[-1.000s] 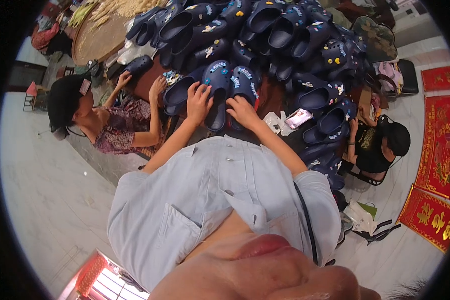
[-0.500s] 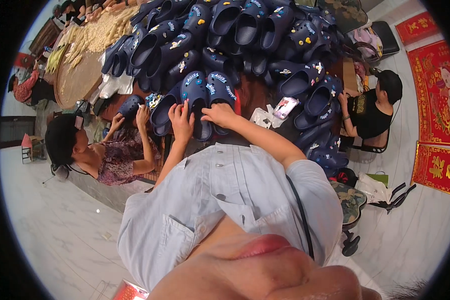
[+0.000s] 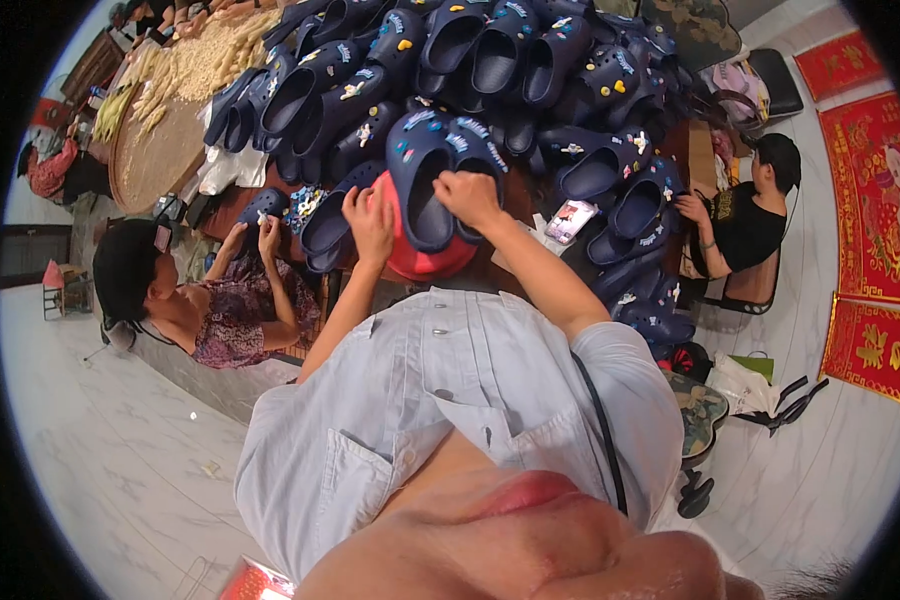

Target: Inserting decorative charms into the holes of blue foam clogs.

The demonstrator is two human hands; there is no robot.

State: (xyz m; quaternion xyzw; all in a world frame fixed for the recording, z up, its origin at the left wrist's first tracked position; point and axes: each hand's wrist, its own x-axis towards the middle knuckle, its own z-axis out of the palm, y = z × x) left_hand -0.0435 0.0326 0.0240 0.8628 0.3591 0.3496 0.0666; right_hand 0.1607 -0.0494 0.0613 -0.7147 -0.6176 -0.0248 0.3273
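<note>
My right hand (image 3: 467, 200) is closed on a pair of navy clogs (image 3: 426, 190) with light-blue charms on their toes, lifted above a red round tub (image 3: 432, 264). My left hand (image 3: 372, 222) is at the tub's left edge, its fingers apart and off the pair. Just left of it, another navy clog (image 3: 328, 228) lies on the table. A heap of navy clogs (image 3: 495, 55) with white, yellow and blue charms rises beyond my hands.
At the left, a person (image 3: 215, 290) handles a navy clog (image 3: 263, 206). Another person (image 3: 750, 205) sits at the right, beside more clogs. A lit phone (image 3: 571, 221) rests right of my right hand. Far left, a round tray (image 3: 135, 178) bears corn cobs and kernels.
My right hand has raised the clog pair and brought it a little right, exposing the red tub. My left hand has come off the clogs. The left person's hands have shifted slightly.
</note>
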